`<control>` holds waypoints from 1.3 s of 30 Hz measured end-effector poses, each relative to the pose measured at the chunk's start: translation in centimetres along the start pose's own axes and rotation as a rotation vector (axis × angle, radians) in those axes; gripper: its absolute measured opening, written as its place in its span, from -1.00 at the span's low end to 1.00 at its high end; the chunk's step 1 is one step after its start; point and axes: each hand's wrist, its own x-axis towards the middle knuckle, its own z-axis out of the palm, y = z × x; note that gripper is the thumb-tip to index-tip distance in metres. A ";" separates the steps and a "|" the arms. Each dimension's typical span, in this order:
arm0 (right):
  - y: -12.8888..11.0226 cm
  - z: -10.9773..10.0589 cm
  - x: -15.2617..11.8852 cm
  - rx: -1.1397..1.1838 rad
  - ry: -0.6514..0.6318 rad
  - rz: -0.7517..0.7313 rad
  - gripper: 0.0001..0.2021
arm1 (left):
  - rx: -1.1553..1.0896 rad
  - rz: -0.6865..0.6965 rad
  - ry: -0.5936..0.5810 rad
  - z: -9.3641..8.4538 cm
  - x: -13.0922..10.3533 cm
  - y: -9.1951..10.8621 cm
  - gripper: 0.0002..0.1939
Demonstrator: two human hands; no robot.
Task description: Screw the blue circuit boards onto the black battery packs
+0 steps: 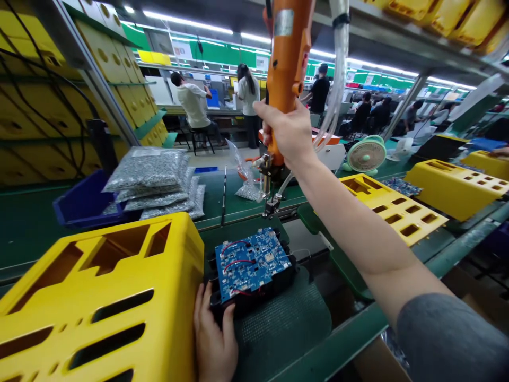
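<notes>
My right hand (288,130) is wrapped round an orange electric screwdriver (287,63), held upright with its metal tip pointing down. The tip hangs above the back edge of a blue circuit board (254,262), apart from it. Red and black wires loop over the board, which sits on a black base (274,284). My left hand (217,331) rests at the base's near left corner, thumb and fingers around that corner. Just left of this hand stands a large yellow housing (119,297) with slots and cut-outs. A green mat (286,323) lies under the base.
Stacked bags of small metal parts (155,180) lie by a blue bin (85,199). Behind the board are a thin black rod (224,193) and an open bag (247,185). More yellow housings (457,188) and a green fan (366,155) stand right. People sit and stand beyond.
</notes>
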 end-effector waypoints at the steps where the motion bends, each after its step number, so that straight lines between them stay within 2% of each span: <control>1: -0.1 0.2 0.0 0.006 -0.002 0.002 -0.75 | 0.002 0.007 0.003 0.0 0.0 0.0 -0.42; 6: -0.6 1.7 -2.0 0.087 -0.067 0.056 -0.72 | 0.005 0.029 0.007 0.0 -0.1 0.0 -0.42; 12: -0.5 2.8 -3.8 0.058 -0.133 0.049 -0.61 | 0.014 0.035 0.012 0.0 0.0 0.1 -0.43; 19: 0.3 2.5 -4.0 0.042 -0.133 0.060 -0.61 | 0.013 0.035 0.006 0.0 0.0 0.3 -0.43; 24: 0.3 2.5 -4.0 0.122 -0.133 0.066 -0.67 | 0.004 0.041 0.009 0.0 0.0 0.3 -0.44; 31: -0.2 2.9 -4.2 0.122 -0.066 0.105 -0.77 | 0.004 0.026 0.004 -0.1 -0.1 0.5 -0.42; 39: 0.4 2.7 -3.9 0.087 -0.106 0.096 -0.76 | -0.009 0.021 -0.008 -0.1 -0.2 0.4 -0.42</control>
